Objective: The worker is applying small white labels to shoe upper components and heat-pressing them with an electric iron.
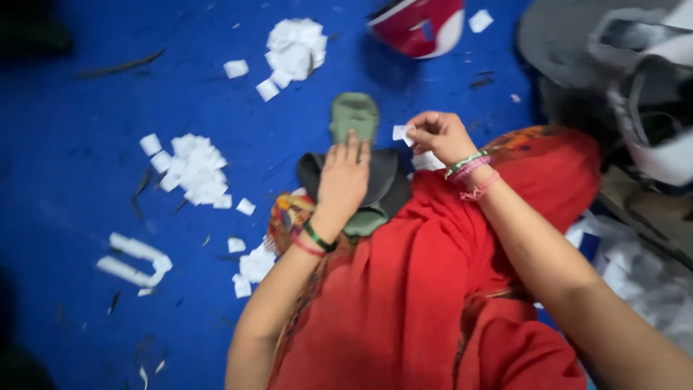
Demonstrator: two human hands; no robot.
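My left hand (343, 177) lies flat, fingers together, on a dark grey piece of shoe material (386, 180) that rests over a green insole (354, 115) at my lap's edge. My right hand (437, 133) pinches a small white paper square (401, 132) between thumb and fingertips, just right of the insole's top. Both wrists wear bangles. Red cloth (426, 289) covers my legs below both hands.
Heaps of small white paper squares (195, 170) (296, 47) lie on the blue floor (86, 130), with white strips (133, 260) at the left. A red and white object (419, 25) sits at the top. Grey shoe parts (635, 87) pile up at the right.
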